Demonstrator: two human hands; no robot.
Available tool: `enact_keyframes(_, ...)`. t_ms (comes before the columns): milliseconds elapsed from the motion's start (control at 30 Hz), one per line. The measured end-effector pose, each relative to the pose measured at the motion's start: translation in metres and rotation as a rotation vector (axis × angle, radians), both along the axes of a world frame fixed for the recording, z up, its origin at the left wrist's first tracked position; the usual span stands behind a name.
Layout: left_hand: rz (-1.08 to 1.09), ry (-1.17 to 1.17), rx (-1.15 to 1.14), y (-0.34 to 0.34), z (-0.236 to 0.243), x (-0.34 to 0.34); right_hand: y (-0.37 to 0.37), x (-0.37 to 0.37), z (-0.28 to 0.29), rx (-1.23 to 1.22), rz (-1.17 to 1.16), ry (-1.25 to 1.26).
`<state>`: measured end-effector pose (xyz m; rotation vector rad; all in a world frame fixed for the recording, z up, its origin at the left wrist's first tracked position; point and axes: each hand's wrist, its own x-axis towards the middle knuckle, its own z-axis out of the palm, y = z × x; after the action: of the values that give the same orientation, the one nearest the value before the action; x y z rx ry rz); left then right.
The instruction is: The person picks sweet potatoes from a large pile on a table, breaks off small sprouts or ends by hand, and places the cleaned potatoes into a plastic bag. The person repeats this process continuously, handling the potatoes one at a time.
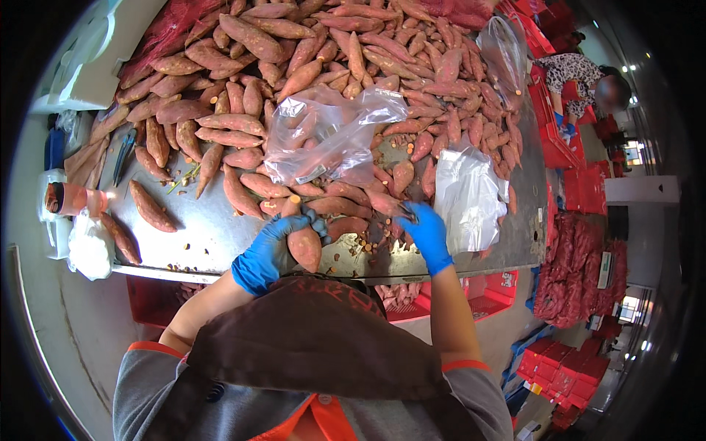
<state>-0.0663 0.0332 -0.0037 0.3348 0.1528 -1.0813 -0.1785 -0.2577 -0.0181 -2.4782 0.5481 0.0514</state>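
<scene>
While the left hand [296, 225] encloses a sweet potato [304, 250] at the six-o'clock edge of the worktop [158, 248], a slackened grip could drop it; at five o'clock, the right hand [426, 232] holds a partly hidden dark tool [409, 212].

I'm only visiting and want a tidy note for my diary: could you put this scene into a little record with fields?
Left hand: blue-gloved, holding a sweet potato
Right hand: blue-gloved, beside another sweet potato; dark object at its fingers, unclear
Table: metal, heaped with sweet potatoes
Bags: clear plastic bag, with white bag to its right
Far right: red crates, co-worker
</scene>
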Motion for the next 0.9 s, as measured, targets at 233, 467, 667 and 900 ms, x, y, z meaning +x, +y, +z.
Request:
enact_keyframes(233,-0.295,-0.588,0.115,-0.021,0.025,0.003,0.110,-0.008,0.014,0.830,-0.114,-0.080)
enact_keyframes(467,-0.085,-1.623,0.301,-0.010,0.033,0.010,0.092,0.010,0.075,0.305,0.104,-0.275)
enact_keyframes(667,-0.134,-1.702,0.253,-0.004,0.052,0.003,0.099,0.025,0.044,0.026,0.037,-0.183)
enact_keyframes(900,0.136,0.087,-0.201,-0.015,0.045,0.011,0.123,0.008,0.043,0.614,-0.211,-0.348)
